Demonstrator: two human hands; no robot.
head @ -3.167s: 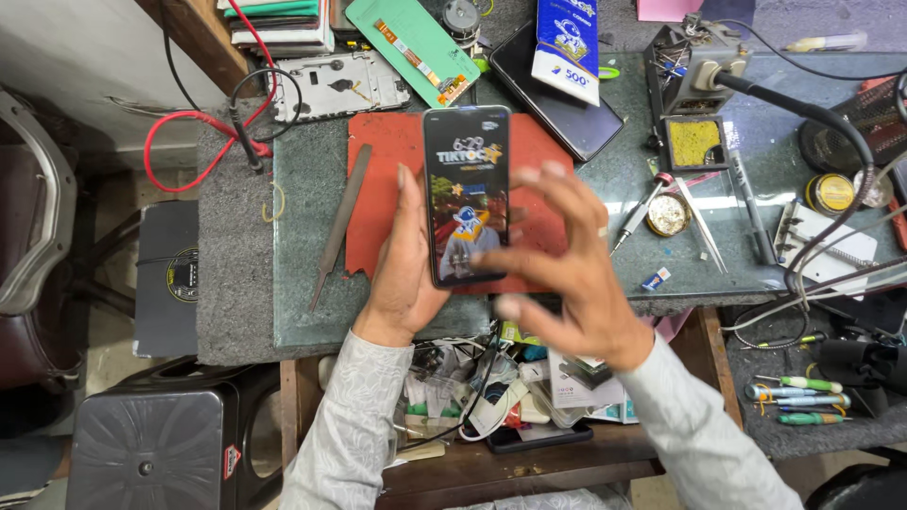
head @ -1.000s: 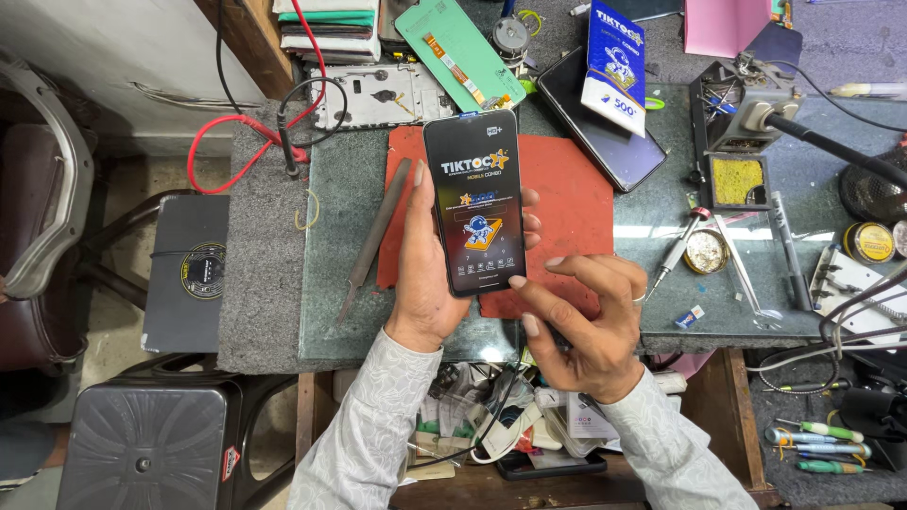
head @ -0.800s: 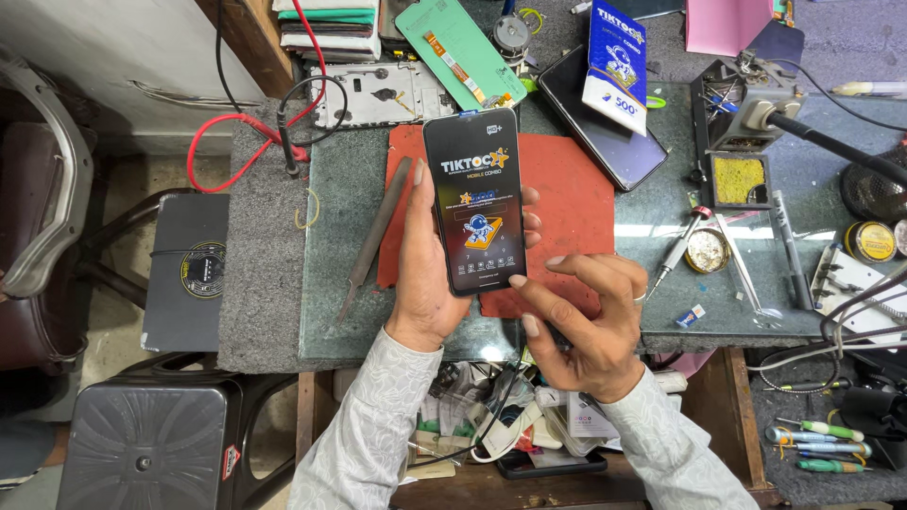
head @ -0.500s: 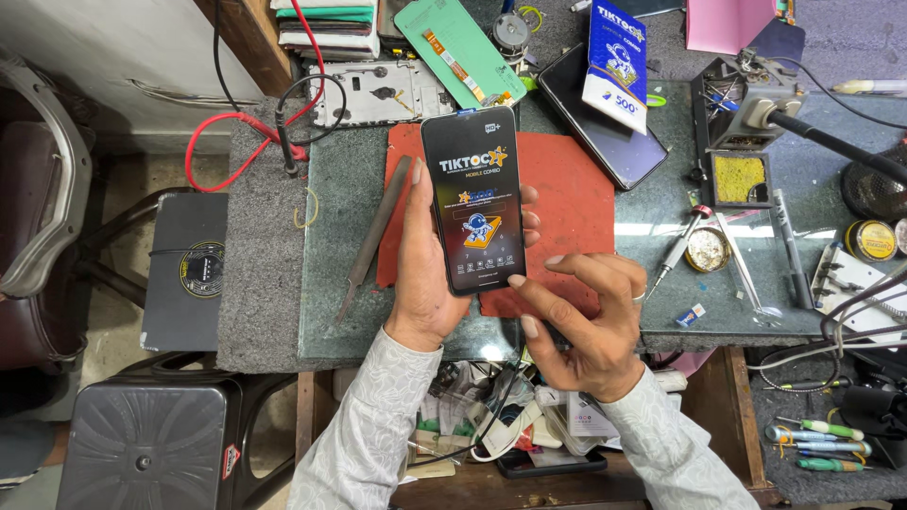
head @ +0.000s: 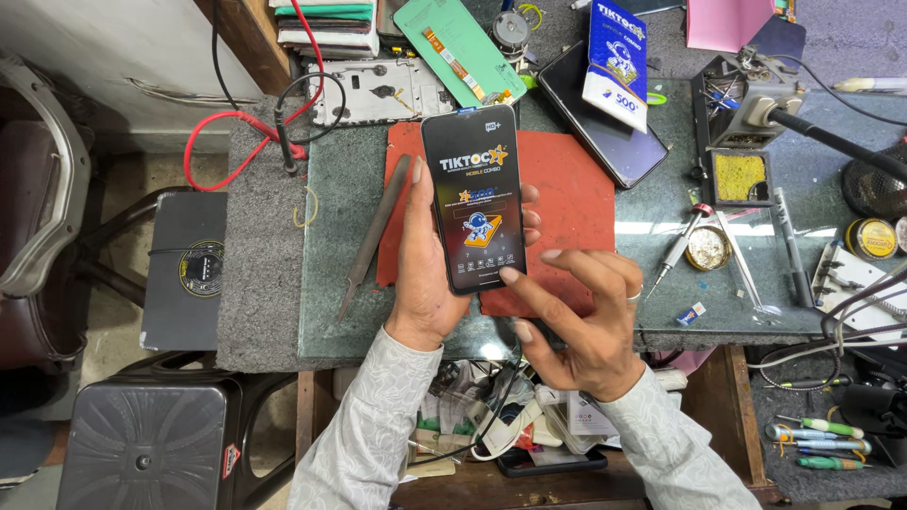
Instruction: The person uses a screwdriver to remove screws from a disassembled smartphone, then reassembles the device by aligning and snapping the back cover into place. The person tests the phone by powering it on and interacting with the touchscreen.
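Note:
My left hand grips a black phone screen upright above a red work mat; a printed protective film covers the screen. My right hand hovers just below it with fingers spread. Its index fingertip touches the screen's lower right corner, and the hand holds nothing.
A green stone bench carries a long flat metal tool left of the mat, a phone back frame, a green flex part, another phone under a blue box, a soldering stand, tweezers. A black stool stands below left.
Since three seconds ago my right hand has dropped from covering the screen's right side to its lower corner. Over the last second it has barely moved.

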